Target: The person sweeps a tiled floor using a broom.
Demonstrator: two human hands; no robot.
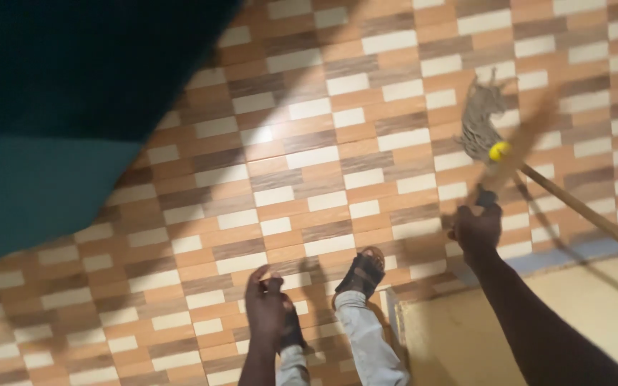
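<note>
My right hand (477,229) reaches forward over the tiled floor with its fingers curled in and one digit raised. It is just below a mop and does not touch it. The mop has a grey string head (481,121), a yellow collar (498,151) and a wooden handle (588,211) that runs down to the right. My left hand (266,307) hangs lower at the middle with its fingers loosely apart, holding nothing. It is above my left foot. My right foot in a dark sandal (361,273) and a grey trouser leg (366,336) show between the arms.
A large dark teal surface (59,114) fills the upper left and overhangs the floor. The floor has brown, orange and cream brick-pattern tiles (323,157). A cream wall face (466,336) with a grey edge strip (581,250) stands at the lower right.
</note>
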